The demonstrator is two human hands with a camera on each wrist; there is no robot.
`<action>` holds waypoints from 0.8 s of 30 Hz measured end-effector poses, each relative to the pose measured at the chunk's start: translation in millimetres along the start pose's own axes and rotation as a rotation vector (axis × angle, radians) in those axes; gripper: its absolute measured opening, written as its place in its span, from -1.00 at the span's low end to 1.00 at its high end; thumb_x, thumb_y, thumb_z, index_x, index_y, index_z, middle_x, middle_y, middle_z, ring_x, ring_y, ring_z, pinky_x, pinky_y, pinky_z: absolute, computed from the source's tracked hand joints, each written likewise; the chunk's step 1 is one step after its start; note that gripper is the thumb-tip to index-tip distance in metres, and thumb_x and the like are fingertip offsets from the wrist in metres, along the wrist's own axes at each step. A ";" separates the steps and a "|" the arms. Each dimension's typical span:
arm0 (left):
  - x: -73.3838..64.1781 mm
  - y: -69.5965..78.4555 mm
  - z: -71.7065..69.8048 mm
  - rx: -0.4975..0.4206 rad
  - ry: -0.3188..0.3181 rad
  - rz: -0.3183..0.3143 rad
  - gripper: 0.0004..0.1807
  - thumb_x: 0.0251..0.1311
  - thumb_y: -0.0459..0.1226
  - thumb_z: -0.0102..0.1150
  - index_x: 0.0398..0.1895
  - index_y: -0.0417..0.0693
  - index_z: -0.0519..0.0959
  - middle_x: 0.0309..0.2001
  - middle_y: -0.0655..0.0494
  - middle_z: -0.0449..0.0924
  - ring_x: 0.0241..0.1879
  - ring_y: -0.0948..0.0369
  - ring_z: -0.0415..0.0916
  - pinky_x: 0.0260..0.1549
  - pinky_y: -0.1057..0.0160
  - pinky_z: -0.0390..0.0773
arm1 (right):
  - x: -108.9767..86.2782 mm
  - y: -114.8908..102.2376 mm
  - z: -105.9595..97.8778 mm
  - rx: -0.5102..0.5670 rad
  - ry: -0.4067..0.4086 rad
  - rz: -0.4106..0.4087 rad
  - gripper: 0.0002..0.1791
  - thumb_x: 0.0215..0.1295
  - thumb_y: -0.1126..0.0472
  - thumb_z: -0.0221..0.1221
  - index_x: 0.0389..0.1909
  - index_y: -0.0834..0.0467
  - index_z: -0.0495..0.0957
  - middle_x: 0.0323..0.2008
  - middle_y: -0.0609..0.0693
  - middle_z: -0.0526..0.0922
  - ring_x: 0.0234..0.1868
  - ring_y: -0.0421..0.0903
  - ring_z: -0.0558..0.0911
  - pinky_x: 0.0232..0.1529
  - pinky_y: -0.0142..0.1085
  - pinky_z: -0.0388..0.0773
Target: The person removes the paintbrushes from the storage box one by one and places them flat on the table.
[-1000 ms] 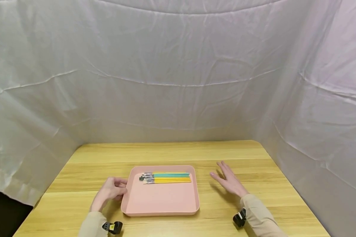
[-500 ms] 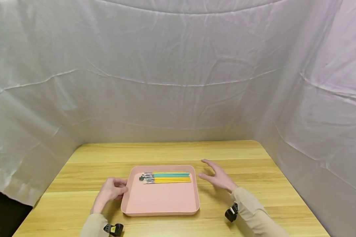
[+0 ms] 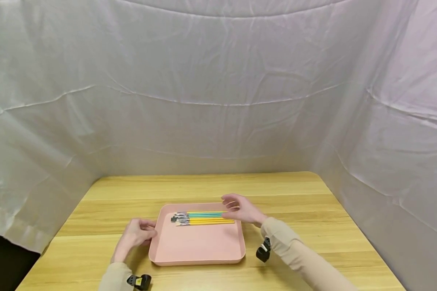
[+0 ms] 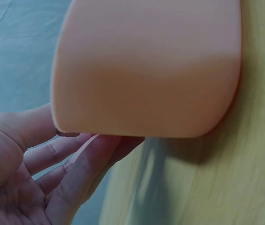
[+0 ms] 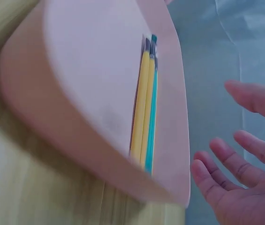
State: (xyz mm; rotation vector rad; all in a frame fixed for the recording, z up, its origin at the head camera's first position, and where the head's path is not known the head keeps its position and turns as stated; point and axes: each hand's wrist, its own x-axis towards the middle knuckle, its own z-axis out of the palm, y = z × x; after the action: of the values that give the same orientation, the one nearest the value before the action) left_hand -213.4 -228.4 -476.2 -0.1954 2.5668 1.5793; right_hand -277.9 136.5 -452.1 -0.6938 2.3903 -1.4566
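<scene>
Pink tray (image 3: 200,248), on table (image 3: 291,188); yellow and teal paintbrushes (image 3: 205,219) inside, toward 12 o'clock. Left hand (image 3: 133,234), 9 o'clock, pinching the tray's side. Right hand (image 3: 243,209), 2 o'clock, fingers loosely bent, grasping nothing. Risk: a low sweep of those fingers could scatter the brushes. Changed since earlier: right hand now over the tray, formerly outside it; brushes unmoved.

A yellow wood-grain table (image 3: 276,186) with rounded far corners stands against a creased, silvery-grey curtain (image 3: 218,97) that hangs behind it and along both sides, crossed by long creases, while a black patch (image 3: 7,262) shows beneath at lower left.
</scene>
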 end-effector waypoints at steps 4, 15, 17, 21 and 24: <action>-0.9 1.1 -0.4 -0.007 0.000 0.000 -0.63 0.04 -0.51 0.27 -0.04 -0.54 0.60 -0.33 -0.15 0.74 -0.35 0.12 0.69 -0.34 0.12 0.78 | 14.6 -5.4 11.9 0.048 -0.014 0.034 -0.32 0.19 0.33 0.37 0.31 0.44 0.36 0.15 0.45 0.51 0.17 0.33 0.55 0.24 -0.06 0.60; -1.9 0.6 -1.1 -0.036 -0.002 -0.011 -0.61 0.03 -0.51 0.27 -0.02 -0.54 0.59 -0.31 -0.16 0.74 -0.34 0.13 0.69 -0.32 0.11 0.78 | 40.5 -11.6 36.1 0.049 -0.054 0.069 -0.47 0.14 0.40 0.38 0.14 0.43 0.50 0.03 0.38 0.59 -0.08 0.01 0.64 0.01 -0.32 0.65; -1.9 0.6 -1.1 -0.043 -0.002 -0.014 -0.61 0.04 -0.51 0.27 -0.02 -0.54 0.59 -0.31 -0.17 0.74 -0.34 0.12 0.69 -0.32 0.11 0.78 | 44.4 -13.0 40.4 0.057 -0.059 0.081 -0.49 0.13 0.43 0.39 0.12 0.42 0.52 0.00 0.37 0.61 -0.16 -0.10 0.63 -0.04 -0.36 0.65; -1.9 0.4 -0.8 -0.053 -0.004 -0.017 -0.61 0.05 -0.52 0.27 -0.01 -0.55 0.58 -0.30 -0.17 0.74 -0.33 0.11 0.69 -0.32 0.11 0.78 | 51.4 -13.2 48.6 0.042 -0.077 0.086 -0.53 0.09 0.47 0.38 0.06 0.43 0.55 -0.05 0.35 0.64 -0.26 -0.23 0.59 -0.13 -0.44 0.63; -1.4 -0.6 -0.1 -0.060 -0.007 -0.017 -0.61 0.06 -0.52 0.27 0.00 -0.56 0.57 -0.30 -0.18 0.73 -0.33 0.10 0.70 -0.32 0.11 0.78 | 56.4 -9.8 53.6 0.023 -0.097 0.080 -0.56 0.05 0.51 0.39 0.01 0.45 0.56 -0.12 0.33 0.66 -0.31 -0.25 0.57 -0.21 -0.48 0.59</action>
State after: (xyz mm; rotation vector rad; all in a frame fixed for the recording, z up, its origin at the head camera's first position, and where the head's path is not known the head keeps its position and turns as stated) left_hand -212.0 -228.7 -476.5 -0.2157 2.5076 1.6496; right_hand -299.4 62.5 -466.8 -0.6405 2.2976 -1.3832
